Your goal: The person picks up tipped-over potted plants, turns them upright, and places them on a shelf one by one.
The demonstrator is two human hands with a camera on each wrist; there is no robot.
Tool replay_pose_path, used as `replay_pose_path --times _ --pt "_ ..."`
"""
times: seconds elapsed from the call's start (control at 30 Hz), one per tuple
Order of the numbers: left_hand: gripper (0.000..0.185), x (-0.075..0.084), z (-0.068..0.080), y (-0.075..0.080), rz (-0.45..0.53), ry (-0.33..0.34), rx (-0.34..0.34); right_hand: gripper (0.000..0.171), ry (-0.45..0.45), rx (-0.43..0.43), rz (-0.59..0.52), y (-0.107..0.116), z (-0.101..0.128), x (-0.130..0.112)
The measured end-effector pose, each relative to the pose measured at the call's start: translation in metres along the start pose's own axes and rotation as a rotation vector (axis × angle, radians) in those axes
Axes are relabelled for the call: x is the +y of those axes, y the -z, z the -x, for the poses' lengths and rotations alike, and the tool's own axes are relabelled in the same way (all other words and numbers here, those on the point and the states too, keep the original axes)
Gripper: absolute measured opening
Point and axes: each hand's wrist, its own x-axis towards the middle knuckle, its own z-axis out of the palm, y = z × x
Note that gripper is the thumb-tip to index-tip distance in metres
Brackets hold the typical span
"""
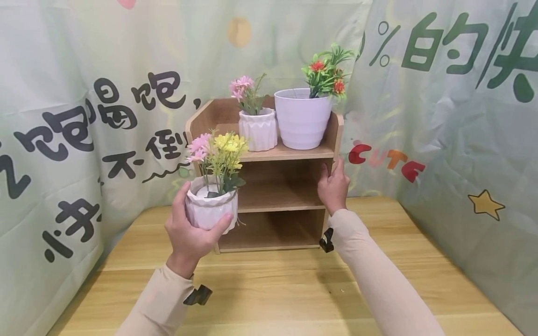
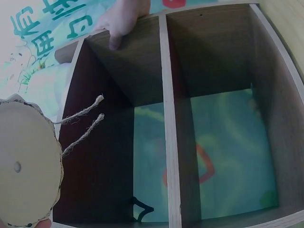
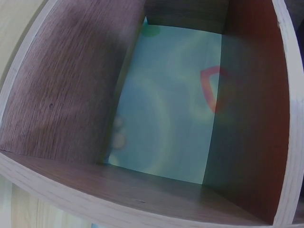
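Observation:
My left hand point(image 1: 191, 233) grips a small white flower pot point(image 1: 211, 210) with pink and yellow artificial flowers, fingers on its left side and thumb across its front. The pot is held up before the left side of a wooden shelf point(image 1: 281, 207). In the left wrist view the pot's round underside point(image 2: 28, 166) shows, with two twine ends sticking out. My right hand point(image 1: 335, 186) holds the shelf's right side panel, thumb on the inner side; in the left wrist view that right hand point(image 2: 126, 19) appears at the panel's edge.
On the shelf's top stand a small white ribbed pot point(image 1: 258, 130) with pink flowers and a larger white pot point(image 1: 302, 121) with red flowers and green leaves. The shelf stands on a wooden table point(image 1: 269, 289). A printed cloth point(image 1: 143, 42) hangs behind and at both sides.

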Motion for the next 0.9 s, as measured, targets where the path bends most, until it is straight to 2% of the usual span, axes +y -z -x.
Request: replay_pose_path --times 0.57,0.9 --pt "0.089 0.002 -0.017 -0.008 0.030 -0.002 0.040 0.032 0.001 0.001 -0.004 0.001 0.000 0.000" --pt "0.086 0.001 -0.028 -0.015 0.060 0.025 0.028 0.031 -0.005 -0.008 0.001 0.001 0.001 -0.001"
